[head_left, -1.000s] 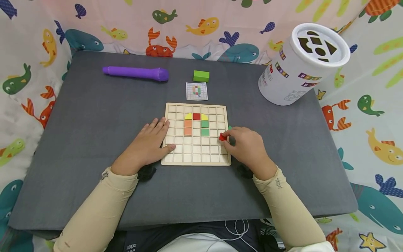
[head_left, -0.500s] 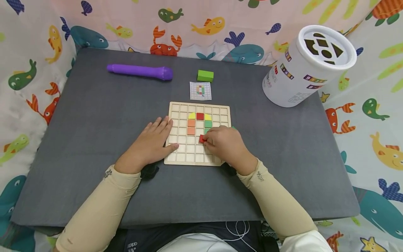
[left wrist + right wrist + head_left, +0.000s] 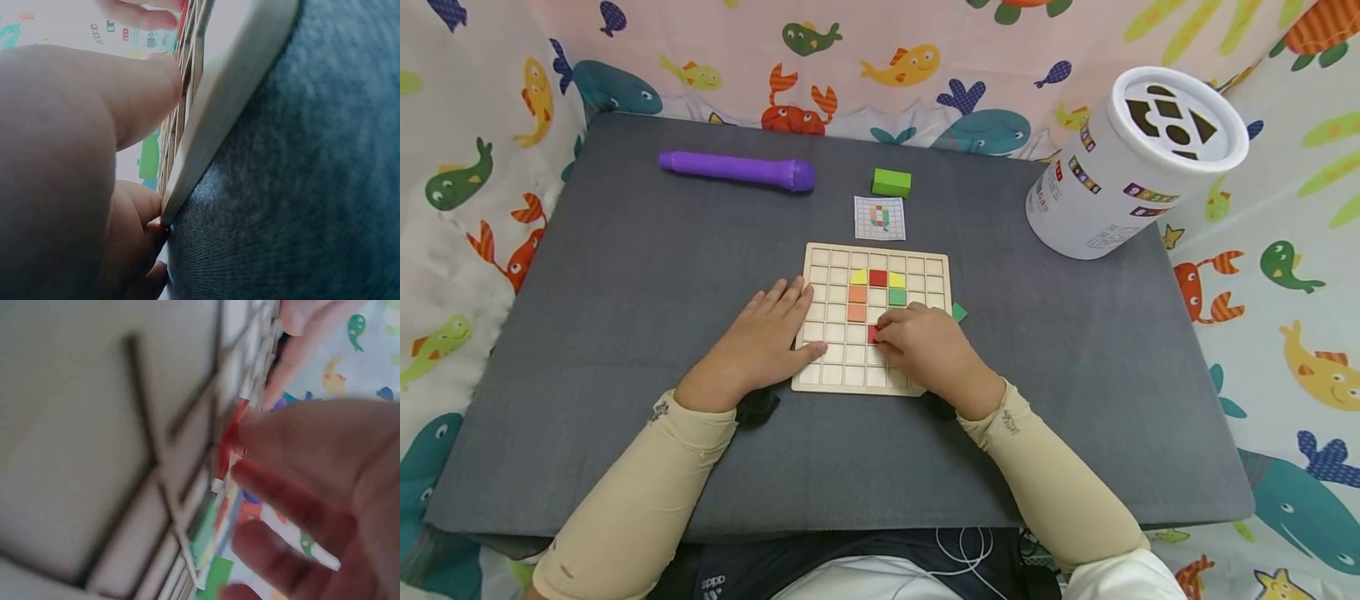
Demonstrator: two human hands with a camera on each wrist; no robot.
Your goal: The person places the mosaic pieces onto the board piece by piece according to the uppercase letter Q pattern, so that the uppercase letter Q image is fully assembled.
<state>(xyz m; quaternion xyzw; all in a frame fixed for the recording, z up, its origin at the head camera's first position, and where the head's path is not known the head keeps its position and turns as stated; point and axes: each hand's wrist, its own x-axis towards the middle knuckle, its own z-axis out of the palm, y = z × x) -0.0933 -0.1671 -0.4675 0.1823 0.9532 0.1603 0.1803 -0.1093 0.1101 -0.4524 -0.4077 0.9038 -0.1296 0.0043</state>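
My left hand (image 3: pixel 751 348) lies with straight fingers along the left edge of a wooden grid board (image 3: pixel 832 373), its thumb (image 3: pixel 153 94) on the board's surface. With thumb and fingertips, my right hand (image 3: pixel 934 348) pinches a red square tile (image 3: pixel 230 440), low in a cell below the others. On the board are a red tile (image 3: pixel 877 278) between two yellow rounded-corner tiles (image 3: pixel 859 277), two orange tiles (image 3: pixel 857 302) on the left and a green tile (image 3: pixel 897 296) on the right. The right hand hides the cells beneath it.
A green triangle tile (image 3: pixel 958 312) lies against the board's right edge. Behind the board are a small pattern card (image 3: pixel 880 218), a green block (image 3: pixel 891 182) and a purple microphone-shaped stick (image 3: pixel 737 171). A white bucket (image 3: pixel 1097 196) with a cut-out lid stands at the back right.
My right hand has carried the red tile leftward from the board's right edge to a cell in its middle, and the tile now sits lower there. My left hand has stayed on the board.
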